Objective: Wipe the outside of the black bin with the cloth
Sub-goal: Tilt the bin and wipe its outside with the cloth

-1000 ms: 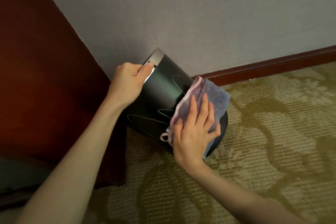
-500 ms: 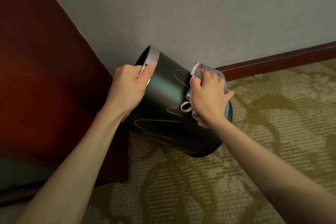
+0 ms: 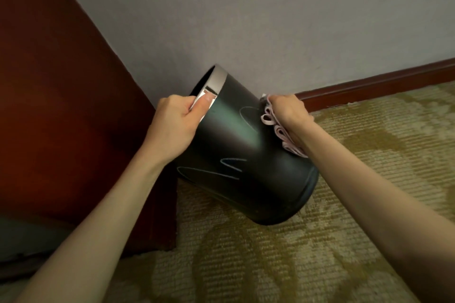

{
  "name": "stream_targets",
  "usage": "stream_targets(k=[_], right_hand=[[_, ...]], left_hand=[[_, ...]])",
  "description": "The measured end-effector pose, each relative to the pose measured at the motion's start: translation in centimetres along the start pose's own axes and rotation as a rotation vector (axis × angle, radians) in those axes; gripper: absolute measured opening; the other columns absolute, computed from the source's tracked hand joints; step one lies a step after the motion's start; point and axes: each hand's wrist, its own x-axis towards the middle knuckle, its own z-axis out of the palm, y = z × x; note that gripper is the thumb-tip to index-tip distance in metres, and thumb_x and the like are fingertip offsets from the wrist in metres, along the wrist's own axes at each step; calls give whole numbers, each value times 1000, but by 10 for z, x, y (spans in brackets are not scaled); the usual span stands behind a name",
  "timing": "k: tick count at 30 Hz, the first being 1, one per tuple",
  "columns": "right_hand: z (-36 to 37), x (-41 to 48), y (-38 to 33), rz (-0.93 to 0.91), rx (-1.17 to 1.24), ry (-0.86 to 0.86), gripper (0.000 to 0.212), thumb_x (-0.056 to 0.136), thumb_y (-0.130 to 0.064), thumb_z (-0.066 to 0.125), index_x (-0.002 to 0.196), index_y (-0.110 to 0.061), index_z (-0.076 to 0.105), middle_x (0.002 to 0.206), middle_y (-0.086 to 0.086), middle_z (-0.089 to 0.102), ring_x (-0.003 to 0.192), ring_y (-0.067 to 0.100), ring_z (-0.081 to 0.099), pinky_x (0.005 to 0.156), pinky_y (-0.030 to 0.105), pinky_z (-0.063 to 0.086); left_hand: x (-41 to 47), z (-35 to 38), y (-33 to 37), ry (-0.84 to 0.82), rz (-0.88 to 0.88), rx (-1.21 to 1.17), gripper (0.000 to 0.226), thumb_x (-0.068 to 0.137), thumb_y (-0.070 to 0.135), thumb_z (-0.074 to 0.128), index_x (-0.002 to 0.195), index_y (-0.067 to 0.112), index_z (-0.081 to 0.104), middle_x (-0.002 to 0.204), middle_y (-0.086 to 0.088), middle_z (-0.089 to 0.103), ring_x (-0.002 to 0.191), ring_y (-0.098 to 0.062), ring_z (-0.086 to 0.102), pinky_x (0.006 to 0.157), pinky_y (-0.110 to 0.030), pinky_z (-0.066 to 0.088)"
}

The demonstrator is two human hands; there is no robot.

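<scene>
At the bottom edge, two bare forearms come in, one from 7 o'clock and one from 4 o'clock, above an olive-and-beige patterned carpet (image 3: pixel 258 261) that fills the lower right half of what we see.

Further up, at centre, we find the glossy black round bin (image 3: pixel 248 174). It is tilted, with its open mouth toward 11 o'clock and its base toward 5 o'clock, and its lower side is down against the carpet. Thin pale looping lines run across its side.

The left hand (image 3: pixel 172 125), at 9 o'clock from the bin's middle, grips the brushed silver metal band (image 3: pixel 219 80) around the mouth. Its fingers are curled over the rim and the thumb is pressed flat on the outside.

The right hand (image 3: pixel 288 112) is at 1 o'clock on the bin's wall. Its fingers are bent over a folded pale pink cloth (image 3: pixel 280 134), holding it bunched against the wall. We cannot see the fingertips, which go round the far side.

Behind the left arm, from 8 to 11 o'clock, stands a dark red-brown wooden furniture panel (image 3: pixel 54 106). A dark reddish wooden skirting board (image 3: pixel 374 86) runs out toward 3 o'clock, and above it is a plain grey-white textured wall (image 3: pixel 258 15) at 12 o'clock.
</scene>
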Motion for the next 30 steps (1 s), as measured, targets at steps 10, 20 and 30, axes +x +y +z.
stream_targets(k=[10, 20, 30], right_hand=[[49, -85, -11, -426, -268, 477, 48, 88, -33, 32, 132, -23, 51, 149, -1, 42, 135, 21, 34, 104, 52, 23], [82, -117, 21, -480, -363, 622, 56, 86, -31, 45, 140, -19, 45, 152, 11, 39, 138, 30, 34, 105, 56, 22], [39, -92, -9, -387, -235, 474, 52, 89, -34, 29, 134, -20, 48, 151, 3, 39, 138, 24, 32, 104, 54, 18]], left_hand=[[20, 6, 4, 36, -159, 50, 54, 95, 36, 48, 51, 12, 27, 51, -6, 22, 47, -18, 21, 50, -37, 15], [24, 14, 17, 31, -121, 36, 55, 94, 34, 49, 49, 14, 25, 47, -2, 22, 44, -14, 22, 46, -32, 17], [11, 20, 28, 2, -33, 24, 56, 96, 32, 47, 47, 15, 25, 42, 3, 22, 42, -14, 27, 43, -25, 19]])
